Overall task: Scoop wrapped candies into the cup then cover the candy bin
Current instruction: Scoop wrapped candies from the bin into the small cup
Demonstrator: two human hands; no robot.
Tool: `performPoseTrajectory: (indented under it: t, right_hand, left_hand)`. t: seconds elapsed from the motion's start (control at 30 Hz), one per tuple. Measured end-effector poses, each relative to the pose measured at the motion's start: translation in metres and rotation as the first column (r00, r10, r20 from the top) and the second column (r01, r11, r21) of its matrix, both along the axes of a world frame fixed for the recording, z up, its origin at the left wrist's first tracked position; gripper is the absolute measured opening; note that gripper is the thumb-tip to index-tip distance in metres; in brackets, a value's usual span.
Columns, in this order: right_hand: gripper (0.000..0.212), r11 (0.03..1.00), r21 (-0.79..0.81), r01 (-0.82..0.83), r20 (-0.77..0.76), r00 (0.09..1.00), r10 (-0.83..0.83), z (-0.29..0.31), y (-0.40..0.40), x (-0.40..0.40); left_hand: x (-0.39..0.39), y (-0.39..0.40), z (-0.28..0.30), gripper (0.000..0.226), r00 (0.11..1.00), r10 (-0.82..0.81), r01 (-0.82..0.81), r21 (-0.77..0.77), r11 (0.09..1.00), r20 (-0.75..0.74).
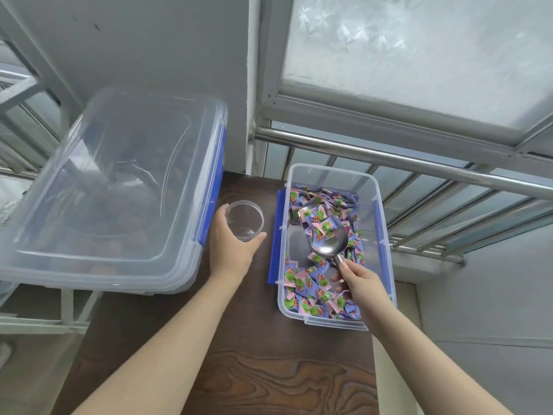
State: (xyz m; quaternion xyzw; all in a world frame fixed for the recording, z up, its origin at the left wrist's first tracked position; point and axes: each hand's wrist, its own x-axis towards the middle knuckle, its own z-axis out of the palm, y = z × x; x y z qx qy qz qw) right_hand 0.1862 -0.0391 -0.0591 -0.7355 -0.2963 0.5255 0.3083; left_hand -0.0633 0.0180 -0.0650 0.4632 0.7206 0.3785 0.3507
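Gripped around the handle of the metal scoop (324,235), the right hand (357,281) holds it over the open candy bin (381,235); the left hand (232,247) is curled part-way round the clear cup (246,220), thumb on the near side and fingers on the far side, steadying it on the dark wooden table (254,339).

Biggest thing in view is the large clear lidded box (113,190) at the left, blue latches along its side, standing just beside the cup; whether it bears on the task I cannot tell, and no loose lid for the candy bin is plainly visible. Next comes the candy bin at the right, with wrapped candies (308,295) heaped at its near and far ends and bare floor showing mid-way. Smaller again, the scoop carries a few candies in its bowl, its long axis running from the right hand away and to the left. Smallest, the cup looks empty.

What the coming move turns on: the cup lies left of the scoop, across the bin's left wall, so the loaded bowl probably has to lift over that wall and swing leftward; the left hand is already at the cup.
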Motion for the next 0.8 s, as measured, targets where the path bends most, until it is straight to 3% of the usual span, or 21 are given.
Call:
performPoseTrajectory:
  t: [0.23,0.43,0.57,0.63,0.8]
  right_hand:
    - [0.024,0.989,0.048,-0.143,0.006,0.99,0.143,0.027,-0.007,0.017]
    - [0.028,0.923,0.084,-0.376,0.012,0.927,0.376,0.065,0.0,0.011]
    - [0.022,0.873,-0.013,-0.487,0.061,0.871,0.487,0.092,0.015,-0.006]
    - [0.023,0.82,-0.098,-0.564,0.23,0.789,0.57,0.109,0.024,-0.018]
    - [0.049,0.654,-0.317,-0.687,0.546,0.431,0.718,0.15,0.051,-0.052]
  left_hand:
    - [0.005,-0.007,0.002,0.093,0.973,-0.195,0.206,0.084,0.975,-0.123]
    - [0.005,-0.008,0.003,0.093,0.97,-0.216,0.225,0.071,0.972,-0.115]
    - [0.003,-0.007,-0.001,0.094,0.969,-0.226,0.234,0.073,0.97,-0.096]
    - [0.005,-0.009,-0.002,0.091,0.965,-0.244,0.251,0.078,0.965,-0.091]
    - [0.007,-0.012,-0.003,0.089,0.956,-0.271,0.283,0.107,0.953,-0.116]
